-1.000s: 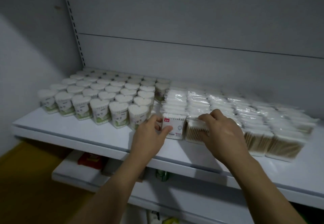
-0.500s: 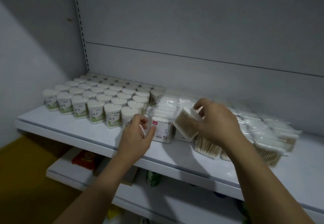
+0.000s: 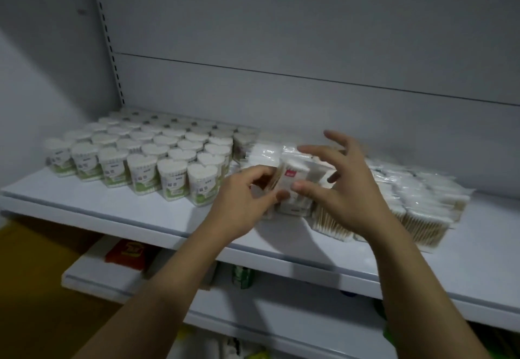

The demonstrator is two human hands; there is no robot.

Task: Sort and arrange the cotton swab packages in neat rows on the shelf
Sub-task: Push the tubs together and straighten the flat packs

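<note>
The left hand (image 3: pixel 245 199), in the centre of the frame, has its fingers curled round the left side of a small package with a red label (image 3: pixel 297 179), holding it tilted just above the front of the shelf (image 3: pixel 118 205); the right hand (image 3: pixel 353 190) is just right of it with fingers spread and straight, gripping nothing; its thumb lies at the package's lower front face, though whether it touches cannot be told through the blur. To the left of the hands, heart-topped tubs (image 3: pixel 171 168) with green and white labels stand upright in tight rows that run from the shelf's front towards the back panel (image 3: pixel 281 35). To the right, clear bagged packs (image 3: pixel 422 206) of wooden-stemmed swabs lie packed in rows, partly hidden behind the right hand and wrist; more white packs sit behind the held package. A slotted upright (image 3: pixel 112 57) rises at the upper left. Below, in the lower left of the frame, a lower shelf (image 3: pixel 92 278) carries a red box (image 3: pixel 129 251); a green item (image 3: pixel 242 275) shows beside it under the upper shelf's edge.
</note>
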